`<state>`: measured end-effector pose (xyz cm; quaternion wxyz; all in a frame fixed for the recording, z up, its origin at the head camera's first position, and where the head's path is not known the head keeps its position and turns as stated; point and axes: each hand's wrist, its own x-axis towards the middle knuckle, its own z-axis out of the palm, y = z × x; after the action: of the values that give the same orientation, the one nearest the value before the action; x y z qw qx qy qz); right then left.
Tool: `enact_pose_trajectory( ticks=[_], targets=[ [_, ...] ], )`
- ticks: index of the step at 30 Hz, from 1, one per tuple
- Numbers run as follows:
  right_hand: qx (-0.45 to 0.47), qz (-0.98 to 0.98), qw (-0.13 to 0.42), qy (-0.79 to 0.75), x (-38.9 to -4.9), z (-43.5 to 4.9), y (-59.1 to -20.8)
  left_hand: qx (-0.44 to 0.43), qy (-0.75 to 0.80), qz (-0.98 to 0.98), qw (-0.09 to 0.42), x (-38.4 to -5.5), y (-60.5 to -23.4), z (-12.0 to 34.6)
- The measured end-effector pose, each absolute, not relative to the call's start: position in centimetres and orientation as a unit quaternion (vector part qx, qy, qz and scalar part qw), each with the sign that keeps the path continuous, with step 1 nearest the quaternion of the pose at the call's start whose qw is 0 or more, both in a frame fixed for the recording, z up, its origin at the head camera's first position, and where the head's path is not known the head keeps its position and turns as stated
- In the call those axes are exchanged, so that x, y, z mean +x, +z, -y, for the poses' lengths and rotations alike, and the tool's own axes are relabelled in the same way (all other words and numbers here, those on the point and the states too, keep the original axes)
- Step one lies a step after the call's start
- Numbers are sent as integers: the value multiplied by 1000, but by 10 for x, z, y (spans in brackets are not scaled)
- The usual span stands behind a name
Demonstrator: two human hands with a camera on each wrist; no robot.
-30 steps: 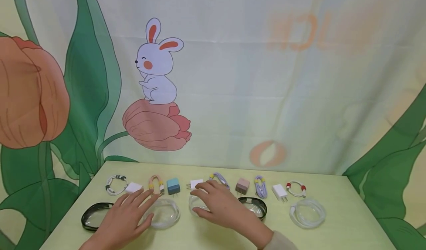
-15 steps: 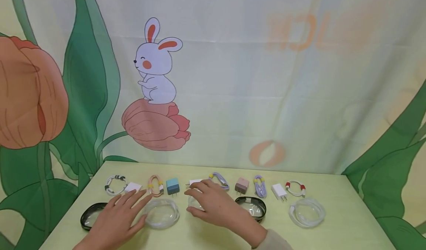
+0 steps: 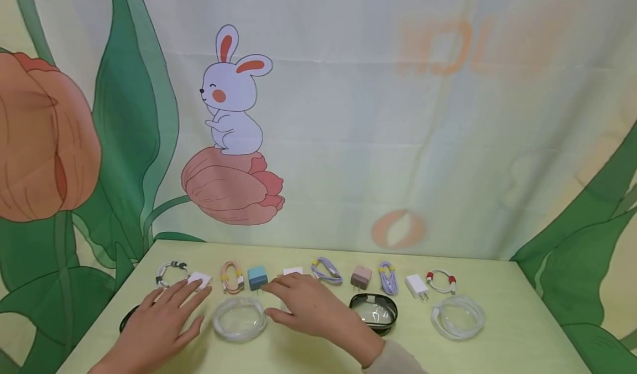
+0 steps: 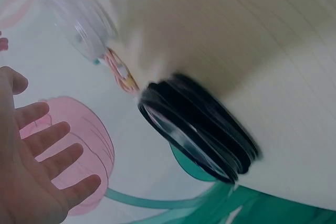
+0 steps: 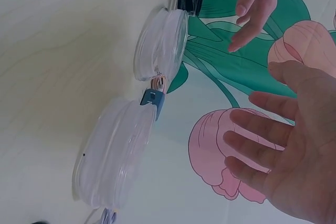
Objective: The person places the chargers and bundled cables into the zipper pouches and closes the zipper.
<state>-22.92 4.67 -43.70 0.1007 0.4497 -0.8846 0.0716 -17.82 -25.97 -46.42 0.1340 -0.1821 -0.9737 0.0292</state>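
Observation:
My left hand (image 3: 156, 330) hovers with spread fingers above a black-trimmed clear round case (image 4: 197, 129), hiding most of it in the head view. To its right lies a white-trimmed clear round case (image 3: 240, 320). Holding nothing, my right hand (image 3: 311, 310) hangs in the air with loosely extended fingers. Beneath it, another white-trimmed case (image 5: 115, 153) shows in the right wrist view but is nearly covered in the head view. A blue charger plug (image 3: 257, 277) sits just beyond the right fingertips. Close to the left fingertips is a white charger plug (image 3: 200, 280).
Along the back lie a white cable (image 3: 171, 274), an orange cable (image 3: 231, 278), purple cables (image 3: 388, 278), a pink charger plug (image 3: 361, 277), white plugs and a red-clipped cable (image 3: 441, 281). Right of my hands are a black-trimmed case (image 3: 373, 311) and a white-trimmed case (image 3: 458, 317).
Both hands have drifted left above the table. The left hand now covers more of the leftmost black-trimmed case, and the right black-trimmed case is more exposed. The cases, plugs and cables stay put.

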Motion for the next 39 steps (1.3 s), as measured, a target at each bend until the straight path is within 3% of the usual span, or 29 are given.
enact_pose_trajectory(
  ticks=[15,22,33,39],
  targets=[
    [479,867,108,78,-237,-22,-443,-180,18,977,109,-181,-466,295],
    [489,863,110,66,-241,-9,-438,-199,22,972,123,-182,-471,314],
    [496,863,78,61,-244,20,-436,-184,11,982,33,-183,-490,336],
    [483,872,55,53,-251,36,-437,-200,-15,979,15,-180,-499,356]
  ],
)
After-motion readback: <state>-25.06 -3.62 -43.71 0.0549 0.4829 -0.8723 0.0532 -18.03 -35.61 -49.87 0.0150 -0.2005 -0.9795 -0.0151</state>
